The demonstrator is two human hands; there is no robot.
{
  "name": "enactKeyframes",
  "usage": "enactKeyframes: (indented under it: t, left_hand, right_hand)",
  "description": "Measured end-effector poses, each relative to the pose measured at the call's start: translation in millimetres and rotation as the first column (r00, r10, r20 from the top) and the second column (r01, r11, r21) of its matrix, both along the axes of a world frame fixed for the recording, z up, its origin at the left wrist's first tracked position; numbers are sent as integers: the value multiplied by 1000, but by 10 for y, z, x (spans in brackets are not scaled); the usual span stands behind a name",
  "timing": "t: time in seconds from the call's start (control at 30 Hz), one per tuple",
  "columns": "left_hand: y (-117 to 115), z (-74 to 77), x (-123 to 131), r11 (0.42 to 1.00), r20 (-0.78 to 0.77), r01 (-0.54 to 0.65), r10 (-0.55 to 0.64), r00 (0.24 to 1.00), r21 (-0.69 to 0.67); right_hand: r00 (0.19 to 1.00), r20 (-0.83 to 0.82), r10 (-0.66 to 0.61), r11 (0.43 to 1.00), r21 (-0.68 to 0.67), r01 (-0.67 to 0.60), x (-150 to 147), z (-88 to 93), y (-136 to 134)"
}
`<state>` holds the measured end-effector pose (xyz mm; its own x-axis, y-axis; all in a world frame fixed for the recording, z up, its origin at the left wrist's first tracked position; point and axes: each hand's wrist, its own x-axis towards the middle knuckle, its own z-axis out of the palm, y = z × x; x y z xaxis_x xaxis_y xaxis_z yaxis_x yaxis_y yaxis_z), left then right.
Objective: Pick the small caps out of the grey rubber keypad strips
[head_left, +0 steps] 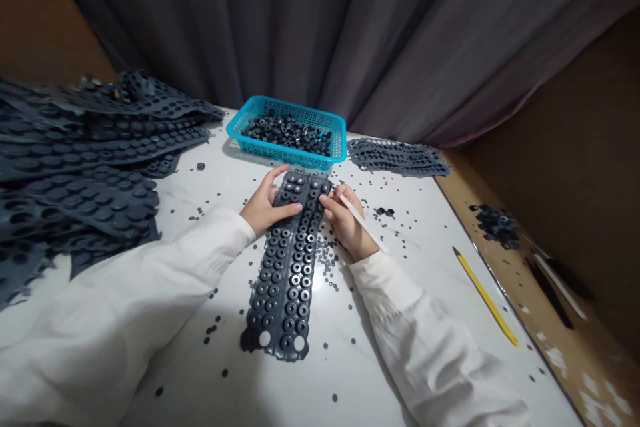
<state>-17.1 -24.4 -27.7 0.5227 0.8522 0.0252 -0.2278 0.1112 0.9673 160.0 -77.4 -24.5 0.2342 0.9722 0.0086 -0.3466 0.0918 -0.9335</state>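
Observation:
A dark rubber sheet of moulded ring-shaped parts [283,273] slants up from the white table in front of me, its rows of round pieces facing me. My left hand [270,203] grips its upper left side, thumb across the front and fingers behind. At the upper right edge, my right hand [347,220] pinches the sheet between thumb and fingers. A thin white stick [361,221] also lies in that hand, pointing back along the wrist. Two white round spots mark the sheet's near end.
Behind the sheet stands a blue basket [240,140] of small black parts. Dark rubber sheets [95,193] are heaped at left; another flat sheet [397,157] lies at back right. A yellow pencil-like tool [485,295] rests at right. Small black discs [327,257] litter the table.

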Motion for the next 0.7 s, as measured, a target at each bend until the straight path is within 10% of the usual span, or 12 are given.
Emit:
enactKeyframes:
  t: [0.3,0.7]
  left_hand:
    - [-42,14,-18,869,-194,-69,186,963,490]
    - [-77,81,5,853,-272,-46,216,938,520]
  right_hand:
    - [999,36,-1,1000,1,1,-32,41,-17]
    - [988,155,-8,1000,17,6,-41,116,-43]
